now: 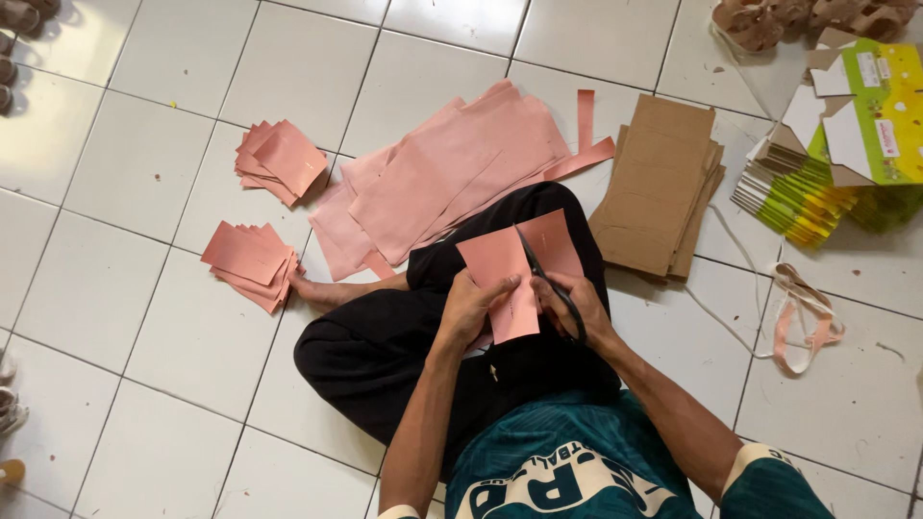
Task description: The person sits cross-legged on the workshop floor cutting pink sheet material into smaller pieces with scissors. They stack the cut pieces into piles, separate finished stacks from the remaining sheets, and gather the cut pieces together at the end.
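Note:
I sit cross-legged on a white tiled floor. My left hand (473, 306) grips a pink paper sheet (502, 267) held over my lap. My right hand (575, 306) holds black scissors (544, 277), whose blades run up into the sheet and split it into a left and a right part. Ahead of my knees lies a spread pile of large pink sheets (444, 173). Two stacks of small cut pink pieces rest on the floor to my left, one farther (281, 160) and one nearer (250, 261).
A stack of brown cardboard sheets (660, 181) lies to the right of my knee. Green and yellow flat printed boxes (844, 135) pile up at the far right. Loose pink strips (804, 325) and string lie right of me. Sandals (760, 21) sit at the top edge.

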{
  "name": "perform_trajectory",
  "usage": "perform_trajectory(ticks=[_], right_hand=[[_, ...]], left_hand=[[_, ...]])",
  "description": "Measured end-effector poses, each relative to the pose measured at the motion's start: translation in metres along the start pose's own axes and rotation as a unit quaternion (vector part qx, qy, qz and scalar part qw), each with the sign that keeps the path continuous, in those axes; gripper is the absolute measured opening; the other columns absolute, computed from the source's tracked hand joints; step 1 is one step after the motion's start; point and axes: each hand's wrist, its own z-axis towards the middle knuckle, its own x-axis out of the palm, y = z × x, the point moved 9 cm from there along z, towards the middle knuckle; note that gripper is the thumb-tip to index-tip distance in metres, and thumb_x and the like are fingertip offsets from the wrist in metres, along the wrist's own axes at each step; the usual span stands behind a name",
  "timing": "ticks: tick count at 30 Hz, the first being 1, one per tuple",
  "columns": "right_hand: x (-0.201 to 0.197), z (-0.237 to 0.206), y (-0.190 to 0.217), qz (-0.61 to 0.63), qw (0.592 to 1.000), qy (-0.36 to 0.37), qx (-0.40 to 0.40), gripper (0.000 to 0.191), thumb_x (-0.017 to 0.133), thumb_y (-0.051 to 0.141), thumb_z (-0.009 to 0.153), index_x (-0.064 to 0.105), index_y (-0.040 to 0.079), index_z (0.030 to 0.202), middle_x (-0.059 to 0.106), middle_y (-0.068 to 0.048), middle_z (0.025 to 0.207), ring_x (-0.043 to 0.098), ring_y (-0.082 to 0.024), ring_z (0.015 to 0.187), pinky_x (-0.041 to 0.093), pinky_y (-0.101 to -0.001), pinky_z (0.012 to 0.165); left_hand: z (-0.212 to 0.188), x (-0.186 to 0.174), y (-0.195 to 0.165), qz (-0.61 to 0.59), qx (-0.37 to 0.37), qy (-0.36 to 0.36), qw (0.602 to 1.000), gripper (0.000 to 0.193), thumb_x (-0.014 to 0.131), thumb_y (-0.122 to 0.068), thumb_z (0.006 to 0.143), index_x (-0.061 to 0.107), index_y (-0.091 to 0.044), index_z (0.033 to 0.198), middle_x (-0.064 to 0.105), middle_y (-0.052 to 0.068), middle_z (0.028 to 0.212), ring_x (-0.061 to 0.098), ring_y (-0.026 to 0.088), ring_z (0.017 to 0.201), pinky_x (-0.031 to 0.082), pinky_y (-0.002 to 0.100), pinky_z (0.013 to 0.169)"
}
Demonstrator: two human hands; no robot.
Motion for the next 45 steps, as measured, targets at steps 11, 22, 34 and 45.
perform_trajectory(ticks=[11,22,34,45], right_hand=[[-0.007,0.042,-0.023,0.164,0.986,0.025,0.004,0.044,0.049,0.046,0.103,0.059,0.003,0.104,0.048,0.000,0.062,0.041,-0.008,0.043,0.033,-0.0242,0.038],[-0.007,0.047,-0.022,0.217,0.973,0.055,-0.065,0.056,0.053,0.053,0.100,0.058,-0.002,0.109,0.050,-0.001,0.065,0.044,-0.009,0.046,0.035,-0.0240,0.039],[-0.102,-0.021,-0.083,0.327,0.919,-0.211,-0.064,0.058,0.049,0.063,0.103,0.055,0.006,0.114,0.047,-0.002,0.070,0.042,-0.011,0.049,0.035,-0.0268,0.044],[0.008,-0.005,-0.042,0.249,0.967,-0.030,-0.049,0.052,0.050,0.051,0.105,0.056,0.000,0.116,0.050,-0.004,0.070,0.048,-0.011,0.051,0.039,-0.0259,0.046]], left_hand=[[0.047,-0.202,-0.050,-0.058,0.140,-0.235,0.960,0.027,0.074,-0.007,0.085,0.065,0.003,0.108,0.072,0.007,0.097,0.070,0.015,0.081,0.060,0.031,0.071],[0.064,-0.271,-0.187,0.368,0.376,-0.444,0.725,0.076,0.088,-0.024,0.085,0.040,0.011,0.133,0.060,0.025,0.122,0.058,0.037,0.114,0.047,0.044,0.096],[0.098,0.058,-0.033,0.604,0.290,0.031,0.742,0.068,0.088,-0.025,0.064,0.063,-0.005,0.124,0.070,0.017,0.104,0.062,0.038,0.108,0.052,0.046,0.091],[-0.024,-0.242,-0.148,0.023,0.360,-0.308,0.880,0.052,0.078,-0.009,0.091,0.053,0.002,0.136,0.070,0.011,0.113,0.068,0.015,0.100,0.059,0.027,0.085]])
